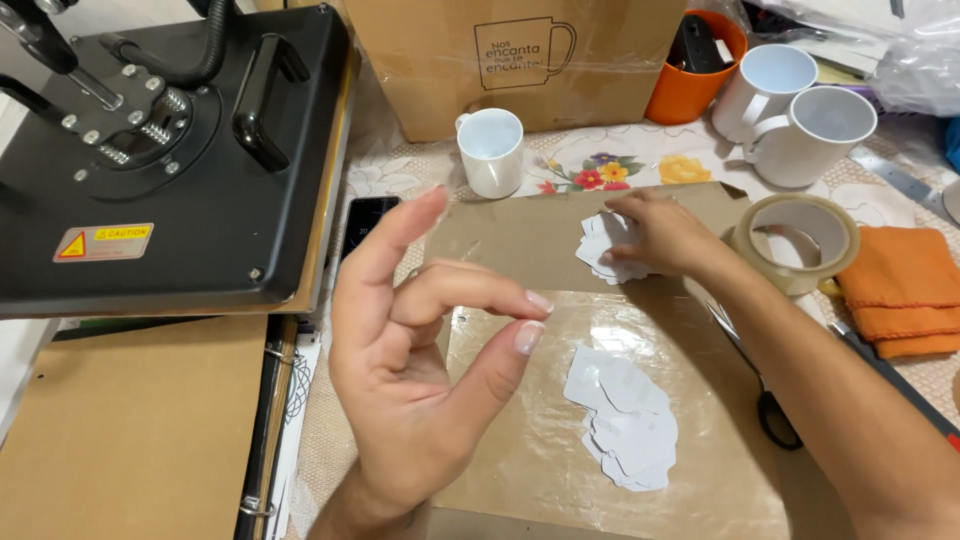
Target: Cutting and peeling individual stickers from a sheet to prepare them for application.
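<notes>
My left hand [420,370] is raised near the camera, palm toward me, thumb and middle fingers nearly pinched, index finger up; whether it holds a small clear piece I cannot tell. My right hand [655,235] rests fingers-down on a small pile of white cut-out paper shapes [603,245] at the far side of a brown cardboard sheet [520,235]. A second, larger pile of white cut-outs [625,420] lies nearer me on a clear plastic film [520,440] over the cardboard.
A black heat press [170,150] fills the left. Behind stand a cardboard box [430,60], a white mug [492,150], two more white mugs [800,115] and an orange cup [690,85]. A tape roll [800,240], orange cloth [900,285], scissors [770,410] and phone [365,225] lie around.
</notes>
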